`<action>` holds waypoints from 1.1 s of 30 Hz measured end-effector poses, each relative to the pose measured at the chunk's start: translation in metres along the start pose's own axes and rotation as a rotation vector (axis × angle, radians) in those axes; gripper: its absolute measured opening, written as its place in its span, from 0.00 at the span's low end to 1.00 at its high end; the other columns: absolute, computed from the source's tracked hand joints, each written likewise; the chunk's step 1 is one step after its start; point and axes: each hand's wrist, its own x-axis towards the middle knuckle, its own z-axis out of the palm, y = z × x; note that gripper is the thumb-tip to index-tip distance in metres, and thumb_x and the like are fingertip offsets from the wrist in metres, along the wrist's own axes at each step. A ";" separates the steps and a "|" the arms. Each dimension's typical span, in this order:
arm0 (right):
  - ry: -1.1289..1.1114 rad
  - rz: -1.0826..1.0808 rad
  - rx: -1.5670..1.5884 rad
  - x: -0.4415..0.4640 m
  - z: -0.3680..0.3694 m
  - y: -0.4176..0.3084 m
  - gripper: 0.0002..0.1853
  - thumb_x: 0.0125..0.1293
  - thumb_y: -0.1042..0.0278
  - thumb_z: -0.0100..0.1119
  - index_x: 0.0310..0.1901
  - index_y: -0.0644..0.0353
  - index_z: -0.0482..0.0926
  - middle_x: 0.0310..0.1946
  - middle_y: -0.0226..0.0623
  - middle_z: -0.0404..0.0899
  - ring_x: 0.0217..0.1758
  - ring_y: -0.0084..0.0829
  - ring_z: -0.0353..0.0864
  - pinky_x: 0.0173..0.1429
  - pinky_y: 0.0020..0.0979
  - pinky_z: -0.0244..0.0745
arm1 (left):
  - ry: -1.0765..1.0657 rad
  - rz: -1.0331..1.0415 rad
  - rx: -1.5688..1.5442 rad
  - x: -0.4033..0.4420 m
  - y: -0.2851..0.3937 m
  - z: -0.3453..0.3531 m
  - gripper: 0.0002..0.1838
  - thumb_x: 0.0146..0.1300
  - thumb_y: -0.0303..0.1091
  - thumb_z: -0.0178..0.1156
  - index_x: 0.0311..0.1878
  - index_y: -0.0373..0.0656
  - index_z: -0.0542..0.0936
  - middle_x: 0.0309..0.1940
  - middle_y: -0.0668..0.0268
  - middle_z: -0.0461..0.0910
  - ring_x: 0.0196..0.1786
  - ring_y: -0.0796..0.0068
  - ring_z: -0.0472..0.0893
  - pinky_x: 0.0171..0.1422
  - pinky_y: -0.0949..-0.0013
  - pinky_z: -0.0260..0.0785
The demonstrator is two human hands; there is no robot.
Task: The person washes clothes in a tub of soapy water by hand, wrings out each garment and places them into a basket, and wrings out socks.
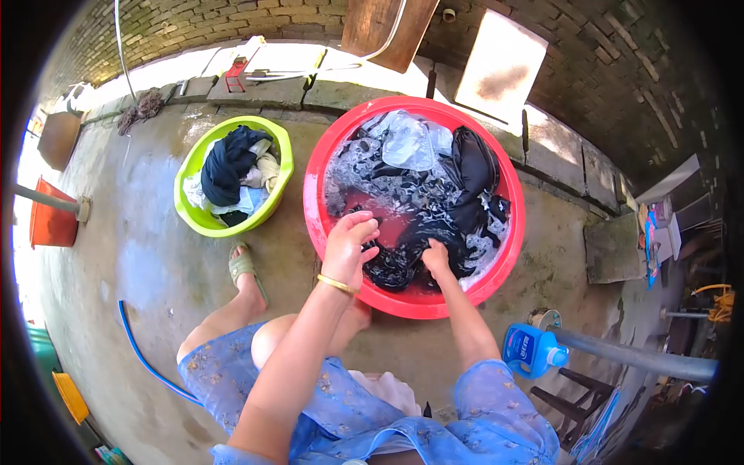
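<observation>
Here, left grip (346,246) loosely half-curled; right grip (436,256) against black cloth (431,229), closure unclear.

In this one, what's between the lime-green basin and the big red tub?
In the head view, only a narrow strip of bare concrete floor lies between the lime-green basin and the red tub.

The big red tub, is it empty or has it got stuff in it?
Not empty: the red tub holds dark clothes in foamy water, with the right hand down on them. How deep, I can't tell.
</observation>
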 end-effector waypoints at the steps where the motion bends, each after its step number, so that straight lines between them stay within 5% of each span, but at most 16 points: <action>1: -0.020 -0.148 0.082 -0.005 -0.015 -0.013 0.22 0.51 0.76 0.51 0.52 0.62 0.76 0.49 0.47 0.76 0.55 0.42 0.75 0.59 0.34 0.67 | -0.007 0.003 -0.007 0.003 -0.002 -0.002 0.16 0.59 0.36 0.60 0.49 0.47 0.73 0.40 0.69 0.76 0.47 0.73 0.75 0.48 0.63 0.67; 5: -0.136 -0.560 0.567 -0.076 -0.078 -0.111 0.22 0.47 0.86 0.54 0.48 0.66 0.76 0.38 0.29 0.78 0.40 0.21 0.76 0.45 0.24 0.72 | 0.041 -0.045 -0.021 0.017 -0.015 -0.012 0.20 0.58 0.42 0.61 0.51 0.48 0.70 0.46 0.63 0.69 0.51 0.63 0.72 0.48 0.51 0.67; 7: -0.318 -0.778 0.730 -0.116 -0.110 -0.155 0.20 0.51 0.85 0.59 0.49 0.68 0.75 0.46 0.33 0.76 0.49 0.24 0.76 0.57 0.26 0.70 | 0.120 -0.188 0.013 0.021 -0.019 -0.011 0.27 0.57 0.46 0.61 0.57 0.46 0.67 0.52 0.62 0.66 0.53 0.57 0.69 0.51 0.46 0.66; 8: -0.294 -0.836 0.681 -0.133 -0.123 -0.175 0.19 0.52 0.83 0.60 0.49 0.68 0.76 0.46 0.34 0.76 0.50 0.25 0.75 0.57 0.27 0.70 | 0.028 -0.216 0.036 0.023 -0.020 -0.011 0.37 0.57 0.57 0.59 0.64 0.48 0.61 0.59 0.56 0.61 0.60 0.41 0.62 0.54 0.33 0.61; 12: -0.275 -0.996 0.660 -0.174 -0.154 -0.213 0.16 0.50 0.85 0.59 0.44 0.67 0.77 0.50 0.41 0.76 0.54 0.30 0.74 0.60 0.29 0.67 | 0.034 -0.522 -0.205 0.032 -0.029 0.012 0.48 0.53 0.72 0.52 0.68 0.46 0.59 0.72 0.52 0.49 0.66 0.29 0.52 0.58 0.24 0.50; 15: -0.252 -1.091 0.638 -0.202 -0.167 -0.213 0.16 0.49 0.85 0.59 0.42 0.66 0.76 0.51 0.45 0.75 0.56 0.34 0.74 0.59 0.32 0.68 | -0.309 -0.385 -0.431 0.027 -0.030 0.018 0.47 0.55 0.72 0.50 0.65 0.40 0.60 0.67 0.48 0.55 0.67 0.36 0.57 0.63 0.27 0.47; 16: -0.225 -1.150 0.541 -0.216 -0.169 -0.212 0.12 0.53 0.80 0.60 0.41 0.65 0.76 0.51 0.46 0.75 0.55 0.34 0.74 0.58 0.32 0.69 | -0.476 -0.389 -0.565 0.044 -0.034 0.012 0.47 0.54 0.74 0.49 0.61 0.40 0.66 0.59 0.49 0.67 0.61 0.44 0.68 0.62 0.35 0.58; 19: -0.432 -1.152 0.444 -0.249 -0.161 -0.191 0.06 0.61 0.71 0.59 0.38 0.63 0.77 0.52 0.43 0.75 0.55 0.34 0.74 0.58 0.31 0.68 | -0.557 -0.238 -0.538 0.055 -0.041 0.018 0.43 0.53 0.73 0.51 0.54 0.40 0.72 0.47 0.49 0.77 0.51 0.49 0.78 0.53 0.45 0.72; 21: -0.600 -1.038 0.472 -0.262 -0.151 -0.176 0.06 0.61 0.72 0.56 0.39 0.62 0.79 0.53 0.44 0.74 0.58 0.36 0.72 0.62 0.33 0.66 | -0.556 -0.245 -0.527 0.042 -0.030 0.024 0.28 0.61 0.59 0.55 0.41 0.38 0.77 0.33 0.50 0.81 0.36 0.53 0.82 0.40 0.56 0.79; 24: -0.691 -0.780 0.660 -0.238 -0.154 -0.140 0.11 0.57 0.79 0.55 0.42 0.62 0.79 0.55 0.45 0.73 0.62 0.37 0.70 0.64 0.33 0.64 | -0.518 -0.180 -0.521 0.079 -0.052 0.021 0.21 0.63 0.48 0.56 0.41 0.36 0.77 0.32 0.51 0.81 0.33 0.58 0.83 0.38 0.59 0.79; 25: -0.734 -0.778 0.823 -0.215 -0.148 -0.115 0.23 0.49 0.80 0.62 0.51 0.61 0.76 0.58 0.50 0.70 0.61 0.42 0.70 0.63 0.38 0.67 | -0.475 -0.184 -0.515 0.092 -0.064 0.019 0.18 0.62 0.45 0.56 0.40 0.36 0.77 0.31 0.51 0.81 0.32 0.59 0.83 0.37 0.60 0.79; 28: -0.867 -0.522 1.513 -0.166 -0.137 -0.064 0.38 0.46 0.77 0.62 0.64 0.60 0.64 0.61 0.53 0.67 0.61 0.50 0.70 0.66 0.47 0.66 | -0.448 -0.270 -0.568 0.057 -0.045 0.033 0.16 0.60 0.42 0.56 0.40 0.36 0.77 0.30 0.51 0.81 0.29 0.60 0.82 0.34 0.59 0.79; 31: -0.716 -0.439 1.746 -0.116 -0.104 -0.028 0.39 0.47 0.72 0.59 0.65 0.62 0.61 0.63 0.52 0.64 0.64 0.47 0.66 0.68 0.48 0.62 | -0.483 -0.301 -0.615 0.026 -0.023 0.049 0.16 0.59 0.42 0.54 0.40 0.36 0.76 0.28 0.50 0.80 0.27 0.60 0.82 0.32 0.59 0.79; 33: -0.708 -0.352 1.651 -0.104 -0.082 -0.043 0.34 0.60 0.57 0.57 0.65 0.63 0.61 0.63 0.53 0.64 0.65 0.45 0.64 0.68 0.40 0.61 | -0.620 -0.366 -0.670 0.016 -0.016 0.054 0.14 0.56 0.39 0.57 0.36 0.36 0.78 0.28 0.52 0.81 0.27 0.60 0.82 0.34 0.58 0.78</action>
